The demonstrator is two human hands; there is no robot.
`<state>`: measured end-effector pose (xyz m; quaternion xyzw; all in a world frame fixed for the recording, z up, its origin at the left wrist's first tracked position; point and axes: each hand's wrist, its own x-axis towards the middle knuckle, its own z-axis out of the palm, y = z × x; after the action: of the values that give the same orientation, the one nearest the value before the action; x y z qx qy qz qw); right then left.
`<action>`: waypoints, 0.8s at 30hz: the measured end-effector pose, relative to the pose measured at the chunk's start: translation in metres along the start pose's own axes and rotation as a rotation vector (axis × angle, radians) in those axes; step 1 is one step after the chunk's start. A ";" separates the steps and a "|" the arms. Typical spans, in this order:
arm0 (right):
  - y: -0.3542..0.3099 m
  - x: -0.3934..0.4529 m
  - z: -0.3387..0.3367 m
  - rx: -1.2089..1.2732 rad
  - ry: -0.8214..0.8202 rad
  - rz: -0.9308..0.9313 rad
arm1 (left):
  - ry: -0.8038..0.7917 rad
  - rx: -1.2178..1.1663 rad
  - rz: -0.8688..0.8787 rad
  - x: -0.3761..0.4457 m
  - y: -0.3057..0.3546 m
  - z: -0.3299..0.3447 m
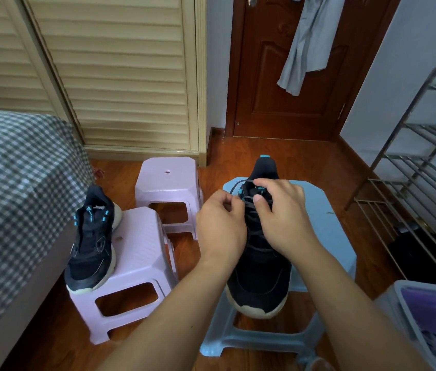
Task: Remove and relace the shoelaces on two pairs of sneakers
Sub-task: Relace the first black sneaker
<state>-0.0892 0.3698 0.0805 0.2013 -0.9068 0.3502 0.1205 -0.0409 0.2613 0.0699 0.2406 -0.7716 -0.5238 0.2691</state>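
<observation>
A black sneaker (258, 274) with a cream sole stands on a light blue stool (326, 231), toe toward me. Its dark grey lace (254, 232) crosses the eyelets and loops up at the tongue. My left hand (220, 227) pinches a strand of the lace at the left top eyelets. My right hand (282, 211) grips the lace at the tongue, thumb pointing left. A second black sneaker (91, 246) with teal accents lies on a pink stool (136, 263) to the left; whether it has a lace I cannot tell.
Another pink stool (168, 183) stands behind. A bed with a checked cover (16, 183) fills the left. A metal shoe rack (420, 167) is at the right, a grey bin (430, 317) at the lower right. Ahead are louvred wardrobe doors (120, 76) and a brown door (286, 76).
</observation>
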 end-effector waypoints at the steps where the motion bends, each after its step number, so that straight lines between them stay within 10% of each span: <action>1: 0.000 0.000 0.000 -0.003 0.002 -0.002 | 0.004 0.020 0.023 0.000 0.001 0.002; 14: 0.005 0.000 0.004 -0.035 -0.003 -0.037 | -0.339 -0.075 0.006 0.037 0.004 -0.010; 24: 0.013 -0.003 0.009 -0.082 -0.008 -0.088 | -0.094 0.264 0.226 0.040 0.012 0.008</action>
<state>-0.0929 0.3731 0.0647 0.2375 -0.9111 0.3062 0.1405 -0.0769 0.2446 0.0851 0.1609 -0.8675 -0.3953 0.2557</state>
